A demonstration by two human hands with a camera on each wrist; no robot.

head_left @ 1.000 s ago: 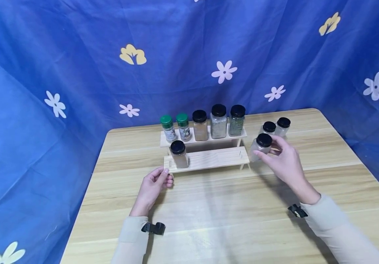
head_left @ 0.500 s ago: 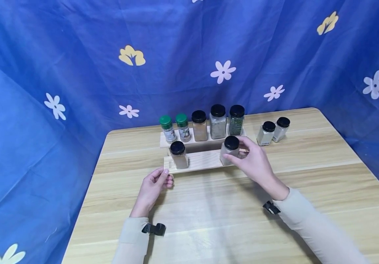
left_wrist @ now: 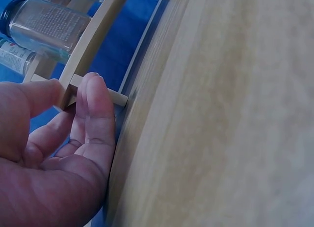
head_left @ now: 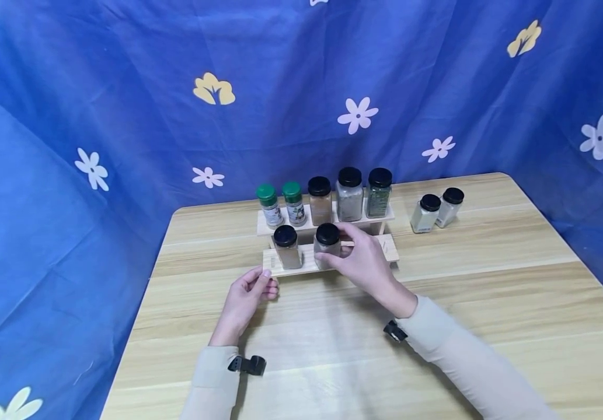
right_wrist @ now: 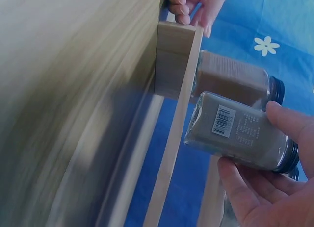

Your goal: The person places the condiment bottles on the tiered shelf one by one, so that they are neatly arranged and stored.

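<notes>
My right hand holds a black-capped spice jar between thumb and fingers. Greyish powder fills this jar, and a barcode label shows in the right wrist view. Its base is right at the lower tier of a wooden two-tier spice rack. A jar of brown spice stands to its left on the same tier. At the tier's left front corner, my left hand pinches the board's end between thumb and fingers; the left wrist view shows the fingertips by the rack's leg.
Along the upper tier stand two green-capped shakers and three black-capped jars. Two more black-capped jars sit on the wooden table at right. A blue flowered cloth hangs behind.
My right hand has carried the greyish jar leftward from beside the rack to over the lower tier, near the brown jar. My left hand stays at the rack's corner.
</notes>
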